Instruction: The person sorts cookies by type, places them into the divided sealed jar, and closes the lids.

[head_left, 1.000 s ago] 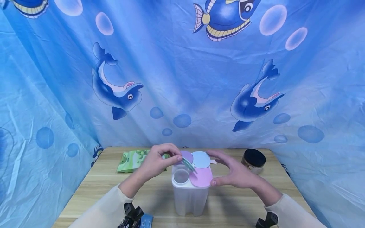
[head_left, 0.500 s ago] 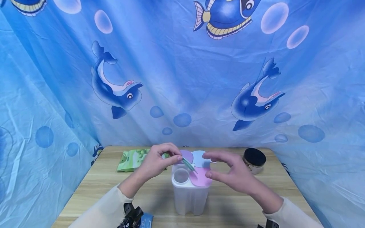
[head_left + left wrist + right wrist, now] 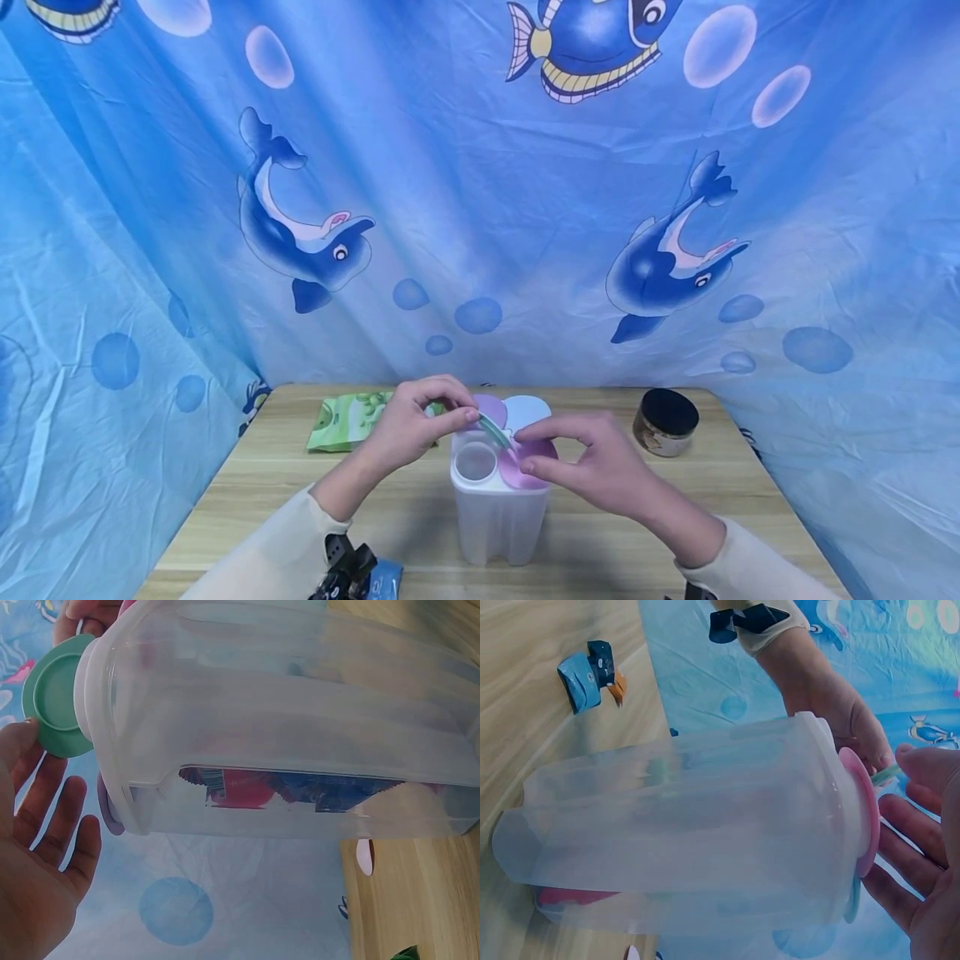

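A translucent storage container [image 3: 498, 525] stands upright on the table, with petal-shaped lids on top. My left hand [image 3: 420, 417] pinches the edge of the green lid [image 3: 492, 430], holding it tilted up beside the uncovered round opening [image 3: 476, 461]. Over the pink lid [image 3: 517, 478] is my right hand [image 3: 611, 467], thumb and forefinger apart near the green lid's lower edge; contact is unclear. The light blue lid [image 3: 527, 409] and purple lid [image 3: 490, 407] lie down at the back. In the left wrist view, red and blue wrapped packets [image 3: 247, 787] show inside one compartment.
A green bag [image 3: 345, 422] lies at the back left of the table. At the back right stands a jar [image 3: 666, 423] with a black lid. A blue packet [image 3: 386, 579] lies near the front, beside my left forearm. A patterned blue curtain [image 3: 480, 250] hangs behind.
My right hand has moved left, from the container's right side to over the pink lid near the green one. The left hand keeps its hold on the green lid, nearly still.
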`<act>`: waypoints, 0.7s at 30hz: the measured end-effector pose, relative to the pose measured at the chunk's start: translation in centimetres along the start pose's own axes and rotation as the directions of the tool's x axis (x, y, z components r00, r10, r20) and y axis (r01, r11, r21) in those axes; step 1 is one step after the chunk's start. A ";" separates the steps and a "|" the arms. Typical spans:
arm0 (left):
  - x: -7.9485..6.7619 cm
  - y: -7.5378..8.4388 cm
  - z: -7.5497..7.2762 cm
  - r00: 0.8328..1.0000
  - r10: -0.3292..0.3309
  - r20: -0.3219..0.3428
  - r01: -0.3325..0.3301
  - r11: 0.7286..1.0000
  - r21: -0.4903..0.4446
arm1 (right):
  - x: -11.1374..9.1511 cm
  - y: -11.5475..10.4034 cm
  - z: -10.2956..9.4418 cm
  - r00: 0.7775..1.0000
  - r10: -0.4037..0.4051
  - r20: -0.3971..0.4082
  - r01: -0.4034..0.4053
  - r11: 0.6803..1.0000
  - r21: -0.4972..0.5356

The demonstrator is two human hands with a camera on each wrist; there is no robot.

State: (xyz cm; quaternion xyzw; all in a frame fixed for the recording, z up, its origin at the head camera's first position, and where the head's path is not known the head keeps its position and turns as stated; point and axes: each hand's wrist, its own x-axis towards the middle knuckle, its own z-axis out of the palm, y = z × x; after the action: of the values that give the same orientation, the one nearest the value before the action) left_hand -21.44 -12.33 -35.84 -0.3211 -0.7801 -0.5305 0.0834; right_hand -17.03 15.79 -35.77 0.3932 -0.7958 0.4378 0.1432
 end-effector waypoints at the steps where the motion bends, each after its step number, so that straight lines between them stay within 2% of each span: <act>1: 0.0 0.0 0.0 1.000 -0.001 0.000 0.001 1.000 0.002 | 0.0 0.0 0.1 1.000 0.005 -0.002 -0.005 1.000 -0.004; 8: 0.1 0.1 0.1 1.000 -0.014 -0.001 0.014 1.000 0.012 | 0.2 0.1 0.6 1.000 0.013 -0.014 -0.013 1.000 -0.017; 21: 0.0 0.1 -0.2 1.000 0.000 0.008 0.000 1.000 0.002 | 0.6 -0.1 0.9 0.999 -0.009 -0.049 0.009 1.000 0.000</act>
State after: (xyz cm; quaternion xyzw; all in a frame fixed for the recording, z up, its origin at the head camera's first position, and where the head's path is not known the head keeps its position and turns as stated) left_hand -21.44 -12.49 -35.65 -0.3234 -0.7809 -0.5283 0.0805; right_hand -17.23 14.73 -35.83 0.3859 -0.7902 0.4467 0.1648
